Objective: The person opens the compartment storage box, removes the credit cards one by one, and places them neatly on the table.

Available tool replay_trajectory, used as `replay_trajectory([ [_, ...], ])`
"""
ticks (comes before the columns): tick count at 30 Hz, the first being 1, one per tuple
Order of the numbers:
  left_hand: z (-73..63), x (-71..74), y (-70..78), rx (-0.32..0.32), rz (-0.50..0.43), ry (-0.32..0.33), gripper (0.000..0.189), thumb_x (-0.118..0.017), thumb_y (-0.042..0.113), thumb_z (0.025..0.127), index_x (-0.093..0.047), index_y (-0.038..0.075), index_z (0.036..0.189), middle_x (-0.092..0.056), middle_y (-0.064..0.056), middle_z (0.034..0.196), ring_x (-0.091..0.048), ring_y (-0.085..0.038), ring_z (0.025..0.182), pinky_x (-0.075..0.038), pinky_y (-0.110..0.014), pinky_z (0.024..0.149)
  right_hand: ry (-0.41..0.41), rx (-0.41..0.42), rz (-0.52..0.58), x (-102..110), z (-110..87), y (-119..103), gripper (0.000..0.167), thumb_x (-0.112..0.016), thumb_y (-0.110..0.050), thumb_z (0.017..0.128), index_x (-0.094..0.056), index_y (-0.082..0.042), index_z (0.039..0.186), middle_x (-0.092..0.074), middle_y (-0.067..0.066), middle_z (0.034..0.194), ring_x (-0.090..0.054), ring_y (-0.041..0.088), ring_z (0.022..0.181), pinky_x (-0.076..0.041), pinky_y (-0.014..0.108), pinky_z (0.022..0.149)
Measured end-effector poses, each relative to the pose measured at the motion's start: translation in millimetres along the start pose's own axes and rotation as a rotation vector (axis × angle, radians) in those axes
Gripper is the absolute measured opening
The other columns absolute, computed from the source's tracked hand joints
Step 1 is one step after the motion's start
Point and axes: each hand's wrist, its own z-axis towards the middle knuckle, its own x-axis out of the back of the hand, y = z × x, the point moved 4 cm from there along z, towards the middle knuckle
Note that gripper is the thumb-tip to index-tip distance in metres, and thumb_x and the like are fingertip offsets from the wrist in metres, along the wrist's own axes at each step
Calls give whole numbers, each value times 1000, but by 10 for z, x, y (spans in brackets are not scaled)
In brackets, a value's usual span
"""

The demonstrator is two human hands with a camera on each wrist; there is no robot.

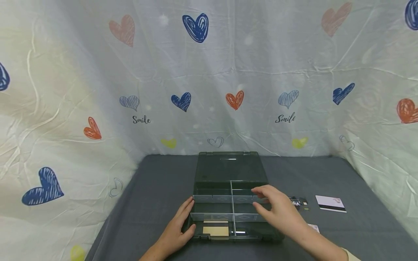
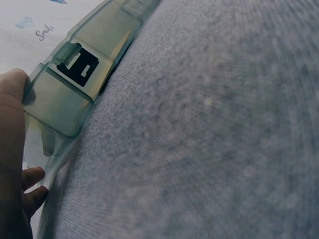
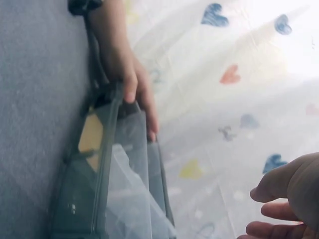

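Observation:
A dark translucent plastic compartment box (image 1: 215, 207) lies with its lid (image 1: 231, 166) raised at the back. My left hand (image 1: 176, 230) holds its front left corner, thumb at the front and fingers along the left side; this hand (image 2: 12, 144) also shows in the left wrist view. A beige card with a dark stripe (image 1: 215, 230) lies in the front left compartment. Above the right-hand compartments hovers my right hand (image 1: 281, 210), thumb and fingers apart with nothing between them. In the right wrist view the right hand (image 3: 294, 191) appears beside the box (image 3: 102, 184).
Right of the box, a black card marked VIP (image 1: 298, 203) lies on the grey cloth (image 1: 160, 188). Farther right is a white card with a black stripe (image 1: 330, 203). Another card (image 1: 314, 227) is partly hidden behind the right forearm. A heart-printed curtain (image 1: 209, 72) hangs behind.

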Motion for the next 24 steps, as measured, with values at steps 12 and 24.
replay_trajectory([
  [12,-8,-8,-2,-2,-14,-3,78,-71,12,95,-32,8,162,-24,-5,169,-28,-20,151,-43,-50,108,-127,78,56,-381,120,-294,36,-79,-11,90,-69,-15,124,-65,-6,119,-66,12,101,-58,34,83],
  [24,-12,6,-8,-25,-2,10,78,-72,12,94,-33,7,161,-25,-5,168,-31,-22,150,-44,-51,107,-331,170,177,-829,200,-400,28,-75,-16,95,-69,-13,122,-67,-4,115,-65,11,96,-57,30,79],
])
